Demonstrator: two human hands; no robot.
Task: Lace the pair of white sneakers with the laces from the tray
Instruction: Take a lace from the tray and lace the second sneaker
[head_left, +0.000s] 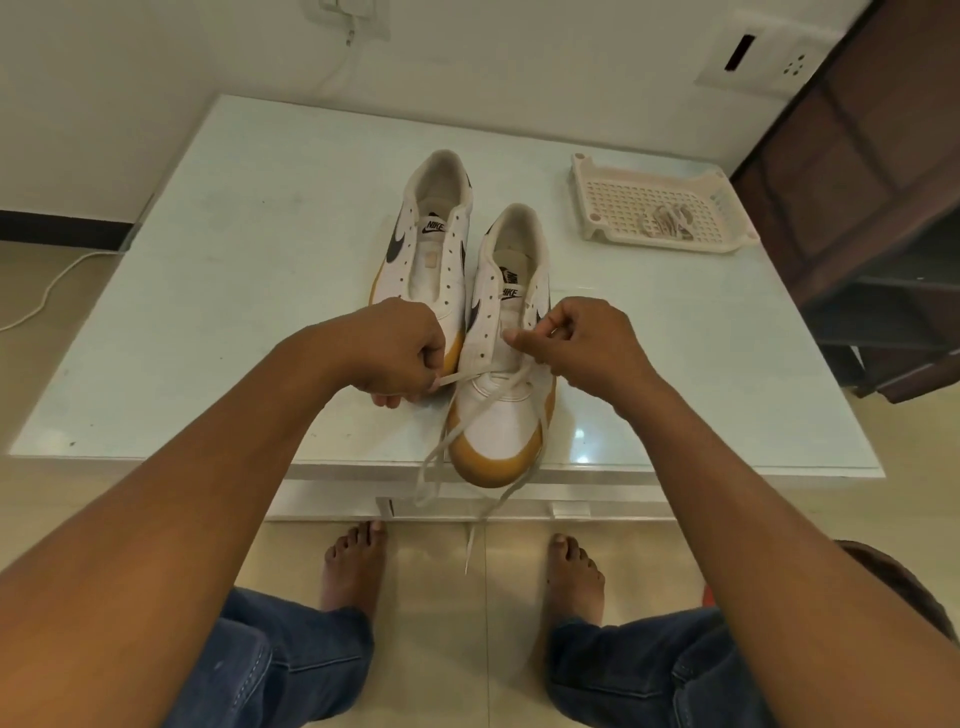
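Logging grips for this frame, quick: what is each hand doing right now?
Left hand: closed, gripping one end of the shoelace.
Right hand: closed, pinching the same shoelace above the near sneaker.

The near sneaker (498, 415) and the far sneaker (431, 260) are white, with black swooshes and mustard-tan soles. The lace (427, 467) is off-white — the tray (613, 202) cream, with a grid of holes. Pale greenish-white table (234, 260); blue jeans (291, 670).

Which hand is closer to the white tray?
Right. The right hand pinches the lace over the near sneaker, in front and left of the tray; the left hand grips the lace farther left.
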